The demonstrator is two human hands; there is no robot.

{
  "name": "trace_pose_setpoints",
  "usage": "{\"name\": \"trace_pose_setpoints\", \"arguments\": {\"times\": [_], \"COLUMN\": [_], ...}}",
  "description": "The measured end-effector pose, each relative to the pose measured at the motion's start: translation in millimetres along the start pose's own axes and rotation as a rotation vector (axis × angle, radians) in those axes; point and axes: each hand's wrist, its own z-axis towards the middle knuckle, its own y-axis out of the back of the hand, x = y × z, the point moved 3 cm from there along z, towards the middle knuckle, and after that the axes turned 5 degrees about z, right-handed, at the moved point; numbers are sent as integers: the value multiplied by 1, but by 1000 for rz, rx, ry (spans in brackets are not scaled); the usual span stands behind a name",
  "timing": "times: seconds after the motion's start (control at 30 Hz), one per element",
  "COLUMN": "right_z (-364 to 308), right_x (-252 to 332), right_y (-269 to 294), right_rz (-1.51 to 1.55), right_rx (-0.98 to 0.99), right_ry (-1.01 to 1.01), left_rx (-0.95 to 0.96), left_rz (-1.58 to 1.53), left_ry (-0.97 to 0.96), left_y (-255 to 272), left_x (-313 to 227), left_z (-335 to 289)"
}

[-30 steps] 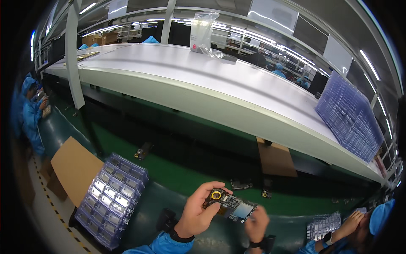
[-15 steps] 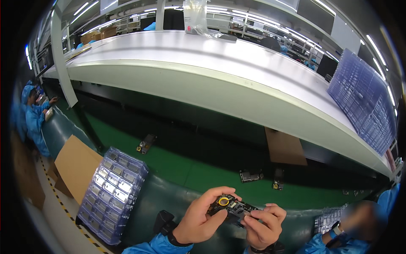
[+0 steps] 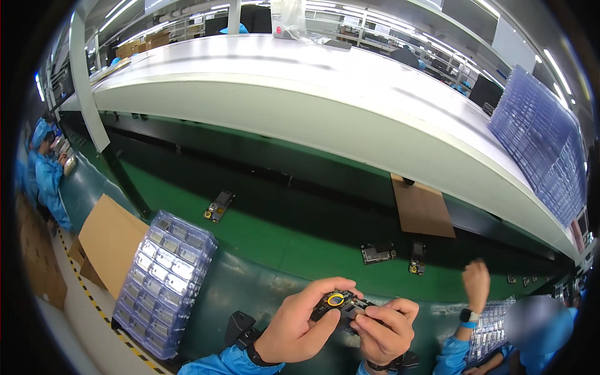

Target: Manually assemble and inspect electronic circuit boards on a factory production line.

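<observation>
A small black circuit board point(image 3: 350, 310) with a yellow ring point(image 3: 335, 300) is held between my two hands above the near dark-green bench edge. My left hand point(image 3: 297, 324) grips its left end, thumb in front and fingers behind. At the other end, the thumb and fingertips of my right hand point(image 3: 389, 325) pinch the board and cover part of it. To the left of my hands stands a tilted stack of clear plastic trays point(image 3: 164, 284), with grey metallic pieces in its pockets.
On the green surface lie similar boards: one point(image 3: 219, 207) at left, two point(image 3: 379, 252) point(image 3: 417, 257) ahead-right. Brown cardboard point(image 3: 424, 209) leans under the white shelf point(image 3: 281, 94). Clear trays point(image 3: 540, 144) stand on the shelf. A co-worker's hand point(image 3: 476, 284) reaches in at right, beside another tray stack point(image 3: 490, 328).
My right fingers have closed in further over the board. The co-worker's arm at right has risen and reached forward. Boards on the green surface sit slightly farther right, and the view has shifted a little.
</observation>
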Motion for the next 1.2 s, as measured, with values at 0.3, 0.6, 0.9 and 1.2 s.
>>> {"name": "trace_pose_setpoints", "arguments": {"times": [0.3,0.6,0.9,1.2], "right_z": [-1,-4,-7,-6], "right_x": [5,5,5,3], "right_y": [0,-2,-3,-1], "right_rz": [-3,-5,-20,12], "right_rx": [13,-22,-32,-21], "right_ry": [-1,0,-17,12], "left_rx": [40,15,-4,-9], "left_rz": [125,123,210,209], "left_ry": [22,5,-14,-24], "left_y": [1,0,-1,-2], "left_x": [-12,-8,-13,-14], "left_z": [-3,-1,0,-1]}}
